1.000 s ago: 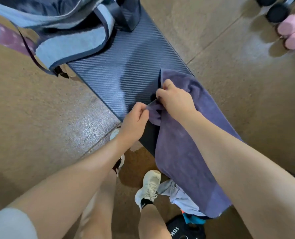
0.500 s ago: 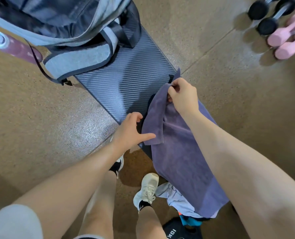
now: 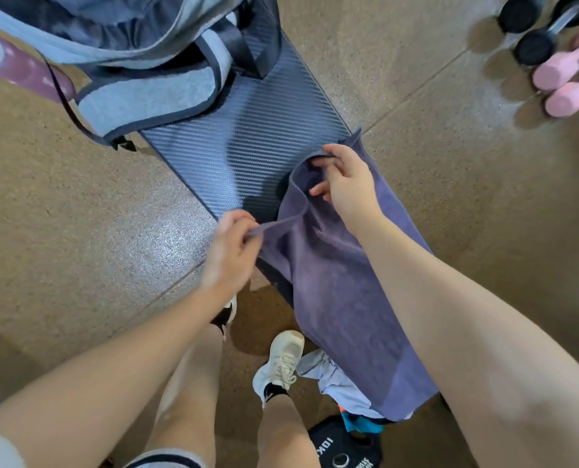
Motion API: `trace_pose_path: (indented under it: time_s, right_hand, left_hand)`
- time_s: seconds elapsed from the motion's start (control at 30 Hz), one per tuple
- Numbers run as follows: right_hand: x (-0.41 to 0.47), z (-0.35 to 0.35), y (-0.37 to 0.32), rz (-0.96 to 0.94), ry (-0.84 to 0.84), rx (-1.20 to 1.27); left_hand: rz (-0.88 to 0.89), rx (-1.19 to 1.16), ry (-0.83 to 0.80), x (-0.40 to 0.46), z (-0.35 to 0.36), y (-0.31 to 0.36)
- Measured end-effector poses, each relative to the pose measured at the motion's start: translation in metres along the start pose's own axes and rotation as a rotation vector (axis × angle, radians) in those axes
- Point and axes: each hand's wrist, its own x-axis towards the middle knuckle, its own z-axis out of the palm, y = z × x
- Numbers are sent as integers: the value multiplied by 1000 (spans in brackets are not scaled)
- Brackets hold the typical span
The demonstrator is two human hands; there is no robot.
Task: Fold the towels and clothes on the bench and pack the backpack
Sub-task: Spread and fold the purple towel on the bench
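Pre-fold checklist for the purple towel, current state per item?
1. Left hand pinches a towel corner: ok.
2. Right hand holds the far edge: ok.
3. Towel spread flat: not ok, bunched between the hands.
4. Near end on the bench: not ok, hangs toward the floor.
5. Bench free ahead for folding: ok.
6. Backpack open for packing: cannot tell.

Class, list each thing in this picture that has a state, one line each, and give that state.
Purple terry towel: unfolded, draped over the bench end, gripped at two spots.
Left hand: pinching a towel corner.
Right hand: gripping the towel's top edge.
Grey fabric backpack: open, on the bench.
Dark ribbed bench: partly covered.
Light blue garment: crumpled, unfolded.
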Motion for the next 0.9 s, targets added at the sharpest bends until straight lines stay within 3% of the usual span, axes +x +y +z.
trace_pose_path:
  time_s: [0.1, 0.17, 0.23, 0.37, 0.57, 0.73, 0.9]
  right_hand:
    - [9, 10, -5, -105, -40, -138]
    - [12, 15, -8, -113, -148, -214]
    - [15, 18, -10, -91, -148, -249]
    - [27, 16, -11, -140, 120, -381]
    - [57, 13, -22, -117, 210, -570]
    - [66, 21, -27, -92, 277, -543]
    - [66, 24, -30, -42, 287, -660]
  left_hand:
    - [-357, -478, 126, 8, -38, -3]
    - [-494, -564, 160, 17, -58, -18]
    - [-540, -425, 146, 26, -68, -35]
    - [-523, -176, 16, 45, -66, -52]
    - [-466, 112, -25, 60, -64, -38]
    - [-433, 266, -108, 53, -58, -42]
    - [-513, 225, -43, 55, -47, -32]
